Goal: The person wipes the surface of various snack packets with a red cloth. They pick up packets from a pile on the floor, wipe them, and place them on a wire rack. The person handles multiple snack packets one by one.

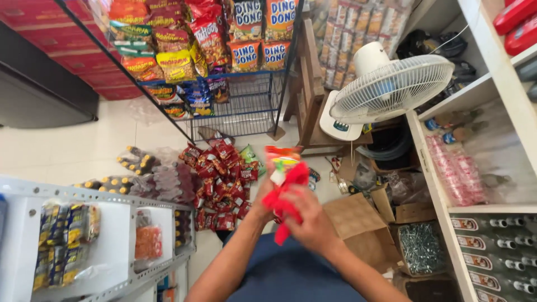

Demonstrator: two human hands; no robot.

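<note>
Well left of the grip and below it, a white metal shelf [120, 235] carries one hanging strip of yellow-and-dark sachets [59, 237] and one clear bag of orange snacks [148, 241]. Just left of the grip, on the floor, lies one heap of red sachets [221, 184], too many to count, with shrink-wrapped dark bottles [146, 174] beyond it. The left hand [263, 196] closes on the lower end of a bunched red plastic bag [286, 198], and the right hand [313, 221] clamps the same bag from its right side, fingers curled tight; so two hands hold one bag, in front of the chest. Above the grip peeks one orange-and-green snack packet [281, 158]. Working the bag well seemingly means keeping the left pinch firm while the right slides along the plastic without tearing it. Up and right of the grip stands one white fan [391, 89]; lower right, one open cardboard box [358, 221].
</note>
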